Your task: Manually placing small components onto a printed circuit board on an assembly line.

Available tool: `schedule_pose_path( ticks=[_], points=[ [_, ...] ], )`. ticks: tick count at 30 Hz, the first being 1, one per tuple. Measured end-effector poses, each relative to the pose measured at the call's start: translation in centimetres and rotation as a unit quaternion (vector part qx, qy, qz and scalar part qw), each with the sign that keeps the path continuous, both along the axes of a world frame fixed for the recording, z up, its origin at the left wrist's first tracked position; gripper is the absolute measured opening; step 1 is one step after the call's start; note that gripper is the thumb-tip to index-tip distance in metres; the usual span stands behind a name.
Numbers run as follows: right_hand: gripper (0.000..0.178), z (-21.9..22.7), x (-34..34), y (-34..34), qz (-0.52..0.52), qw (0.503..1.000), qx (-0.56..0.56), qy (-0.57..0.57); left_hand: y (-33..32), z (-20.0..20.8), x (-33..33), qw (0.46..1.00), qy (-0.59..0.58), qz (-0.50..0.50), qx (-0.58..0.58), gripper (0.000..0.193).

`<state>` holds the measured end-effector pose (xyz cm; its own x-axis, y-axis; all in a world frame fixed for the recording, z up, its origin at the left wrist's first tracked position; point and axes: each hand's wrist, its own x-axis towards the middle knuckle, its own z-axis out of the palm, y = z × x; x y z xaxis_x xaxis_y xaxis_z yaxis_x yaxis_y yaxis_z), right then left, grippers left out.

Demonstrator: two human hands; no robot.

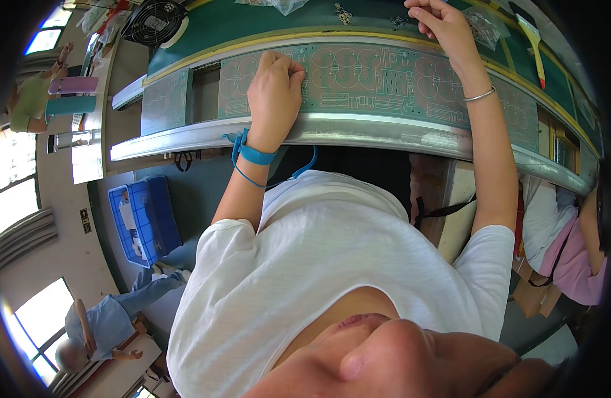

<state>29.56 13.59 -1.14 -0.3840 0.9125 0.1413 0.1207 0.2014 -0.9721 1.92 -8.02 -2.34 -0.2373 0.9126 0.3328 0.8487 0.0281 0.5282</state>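
Circuit boards lie flat between the metal rails, running from your left to beneath your right forearm; they look light, stiff and rather brittle, probably slick on the face, so take one by its long edges, off the printed lines. Your left hand curls over a board, thumb and fingers bunched; whether they pinch anything, you can't tell. Your right hand is raised near some dark bits, thumb close to the forefinger, its contents just as unclear. The green worktop carries a black fan, small metal parts, those dark bits, a plastic bag and a brush. Around you are windows, a person in blue, a blue crate and, at right, someone in pink.
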Motion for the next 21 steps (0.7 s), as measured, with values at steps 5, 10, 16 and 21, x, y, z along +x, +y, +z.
schedule_pose_path(
  ticks=[5, 10, 16, 21],
  points=[
    [0.011, -0.1, 0.1, 0.0, -0.003, 1.000, 0.008, -0.009, -0.1, 0.2, 0.2, 1.000, 0.009, -0.001, -0.002, 0.006],
    [0.011, 0.2, 0.0, -0.3, -0.001, 1.000, 0.009, -0.016, 0.2, 0.4, 1.0, 0.998, 0.068, 0.012, 0.000, 0.006],
    [0.011, 0.9, 0.1, -0.6, -0.006, 1.000, 0.011, -0.024, 1.0, 1.7, 2.6, 0.985, 0.164, 0.019, -0.046, 0.006],
    [0.011, 0.3, -0.4, 0.0, 0.000, 0.999, 0.041, -0.019, 0.3, 2.0, 3.3, 0.970, 0.239, 0.017, -0.029, 0.007]
  ],
)
